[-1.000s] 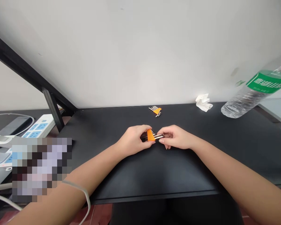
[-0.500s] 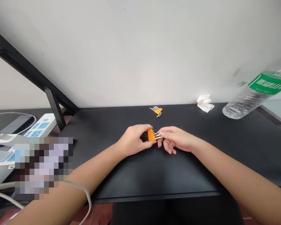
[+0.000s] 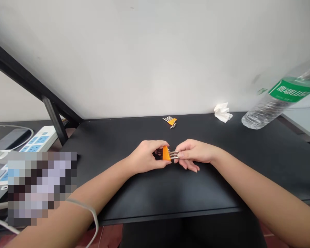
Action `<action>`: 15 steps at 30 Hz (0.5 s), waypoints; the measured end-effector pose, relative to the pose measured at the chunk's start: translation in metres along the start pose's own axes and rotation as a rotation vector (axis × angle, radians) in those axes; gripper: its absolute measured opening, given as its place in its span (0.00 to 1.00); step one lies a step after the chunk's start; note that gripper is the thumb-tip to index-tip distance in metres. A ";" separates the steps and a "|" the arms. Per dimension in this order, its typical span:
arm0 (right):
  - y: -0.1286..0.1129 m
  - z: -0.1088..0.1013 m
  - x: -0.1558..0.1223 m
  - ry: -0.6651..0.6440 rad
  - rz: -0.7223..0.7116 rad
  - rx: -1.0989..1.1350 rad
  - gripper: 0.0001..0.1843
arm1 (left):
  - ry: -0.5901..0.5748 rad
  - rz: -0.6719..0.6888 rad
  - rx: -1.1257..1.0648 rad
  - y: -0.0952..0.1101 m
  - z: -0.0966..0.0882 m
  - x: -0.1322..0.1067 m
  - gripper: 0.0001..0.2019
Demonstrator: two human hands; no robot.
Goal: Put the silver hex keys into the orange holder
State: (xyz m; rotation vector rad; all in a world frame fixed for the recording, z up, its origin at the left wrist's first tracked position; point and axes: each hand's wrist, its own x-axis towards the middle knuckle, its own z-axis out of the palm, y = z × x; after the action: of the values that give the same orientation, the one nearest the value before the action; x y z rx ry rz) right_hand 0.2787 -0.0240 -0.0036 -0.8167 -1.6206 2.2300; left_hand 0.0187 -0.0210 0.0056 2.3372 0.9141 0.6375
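Note:
My left hand (image 3: 147,156) grips a set of metal hex keys in an orange holder (image 3: 166,153) just above the black table (image 3: 144,193). The fingers wrap round the holder from the left. My right hand (image 3: 192,155) pinches the end of one key that sticks out to the right, thumb and forefinger closed on it, other fingers curled loosely below. A second, smaller orange hex key set (image 3: 171,121) lies at the table's far edge near the wall.
A crumpled white tissue (image 3: 223,112) lies at the back right. A clear water bottle with a green label (image 3: 281,98) stands at the far right. A white power strip (image 3: 37,141) and cables sit left of the table, behind a black frame bar (image 3: 51,120).
My right hand's lower fingers opened briefly, then curled back, and its pinch shifted on the keys' ends. The left hand kept its grip on the holder.

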 end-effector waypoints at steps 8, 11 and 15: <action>-0.001 0.008 0.002 0.351 -0.165 -0.105 0.22 | 0.007 -0.106 0.085 -0.018 -0.011 0.000 0.17; -0.003 0.007 0.003 0.573 -0.205 -0.052 0.24 | 0.043 -0.181 0.185 -0.031 -0.015 0.001 0.22; -0.003 -0.006 0.004 0.708 -0.033 -0.090 0.23 | 0.079 -0.208 0.244 -0.037 -0.016 0.003 0.21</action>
State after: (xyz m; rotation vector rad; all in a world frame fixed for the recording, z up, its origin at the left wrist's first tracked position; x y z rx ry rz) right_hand 0.2785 -0.0164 -0.0029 -1.3861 -1.3567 1.5678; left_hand -0.0064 0.0088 -0.0051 2.3957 1.3163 0.5614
